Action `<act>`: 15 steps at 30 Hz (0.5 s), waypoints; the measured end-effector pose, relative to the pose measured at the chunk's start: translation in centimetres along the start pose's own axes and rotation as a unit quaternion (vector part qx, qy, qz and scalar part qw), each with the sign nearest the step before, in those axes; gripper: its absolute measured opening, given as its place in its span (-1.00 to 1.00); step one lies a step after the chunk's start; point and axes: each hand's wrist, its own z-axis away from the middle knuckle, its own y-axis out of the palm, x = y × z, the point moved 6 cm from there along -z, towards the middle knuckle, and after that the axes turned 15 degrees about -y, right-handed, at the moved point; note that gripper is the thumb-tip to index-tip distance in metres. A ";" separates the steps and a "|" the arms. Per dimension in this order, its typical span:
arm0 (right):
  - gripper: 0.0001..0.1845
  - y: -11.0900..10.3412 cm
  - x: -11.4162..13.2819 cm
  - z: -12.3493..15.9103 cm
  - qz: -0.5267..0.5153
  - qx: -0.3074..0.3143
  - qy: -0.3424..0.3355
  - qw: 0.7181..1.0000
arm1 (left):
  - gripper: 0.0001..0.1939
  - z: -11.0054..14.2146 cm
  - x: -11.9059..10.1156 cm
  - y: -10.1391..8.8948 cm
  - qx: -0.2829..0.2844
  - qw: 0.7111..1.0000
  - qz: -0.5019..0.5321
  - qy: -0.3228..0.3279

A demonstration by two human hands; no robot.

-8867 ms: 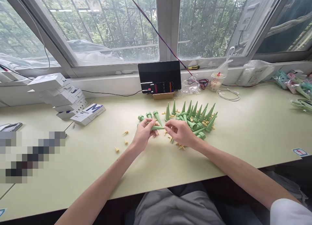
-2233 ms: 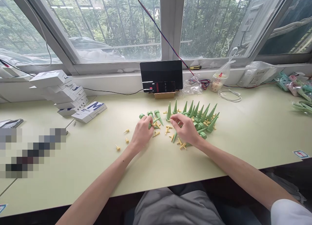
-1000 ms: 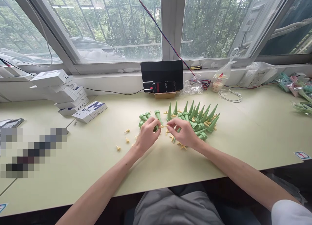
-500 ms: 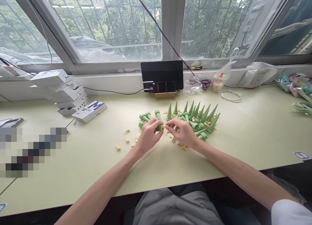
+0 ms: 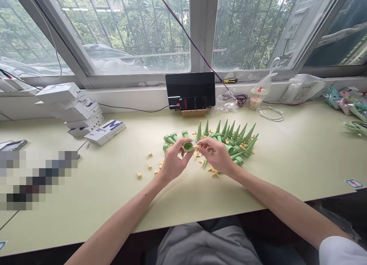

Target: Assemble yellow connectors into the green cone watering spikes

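Observation:
My left hand is closed around a green plant-watering spike, its round hollow end turned up towards me. Beside that opening, my right hand pinches a small yellow plastic valve between thumb and fingertips. Whether the valve touches the spike's rim I cannot tell. Just beyond my left hand lie a few green spikes. To the right, many more spikes stand or lie in a cluster, with yellow valves among them. Loose yellow valves are scattered left of my left hand.
Behind the hands, a phone leans on a black screen. White boxes are stacked at the left. A bagged cup, a coiled white cable and bundled plastic items lie at the back right. The table's front edge is near my lap.
The spike's open end in my left hand has turned into view. My right hand has drawn slightly to the right, the yellow valve still in its fingers.

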 end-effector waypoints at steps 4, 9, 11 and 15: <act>-0.86 0.0 0.2 0.0 0.000 -0.007 -0.015 1.000 | -0.73 -0.1 -0.4 0.0 0.027 0.997 0.059 -0.029; -0.82 0.1 0.3 0.0 -0.011 0.004 -0.013 1.000 | -0.68 -0.2 0.0 0.6 0.101 0.971 0.159 -0.149; -0.81 0.2 0.3 0.0 -0.012 0.010 -0.007 1.000 | -0.66 -0.1 0.1 0.8 0.118 0.954 0.192 -0.195; -0.79 0.2 0.1 0.1 -0.006 0.014 0.002 1.000 | -0.62 -0.1 0.1 0.9 0.125 0.932 0.242 -0.241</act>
